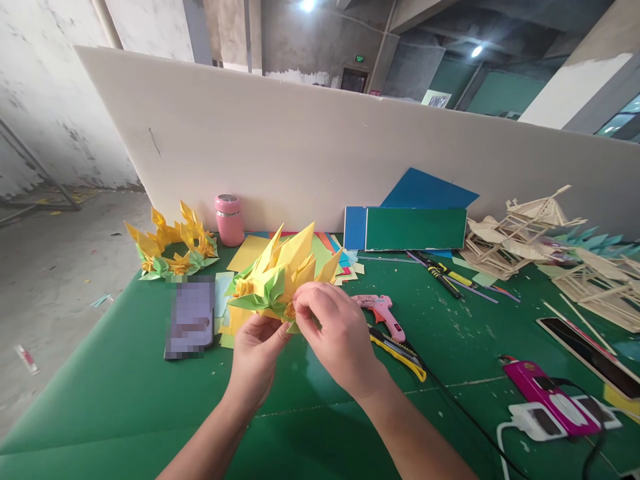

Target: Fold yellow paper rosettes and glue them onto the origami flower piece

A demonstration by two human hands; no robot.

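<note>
A folded paper crown [293, 257] with tall yellow points, green leaves and small orange-yellow paper flowers is held above the table in front of me. My left hand [257, 350] grips its lower edge from below, thumb toward the front. At the crown's right front, my right hand [335, 330] pinches close to a small paper rose [290, 311]; its fingertips partly cover what they touch. A pink glue gun [383, 313] lies just right of my right hand, with a yellow utility knife [400, 357] beside it.
A second paper crown [177, 243], a pink bottle [229, 220] and a phone [190, 317] are at left. Behind are coloured paper sheets [247, 253] and a green board [415, 229]. Stick models [515, 233], a magenta power strip [550, 397] and cables lie at right.
</note>
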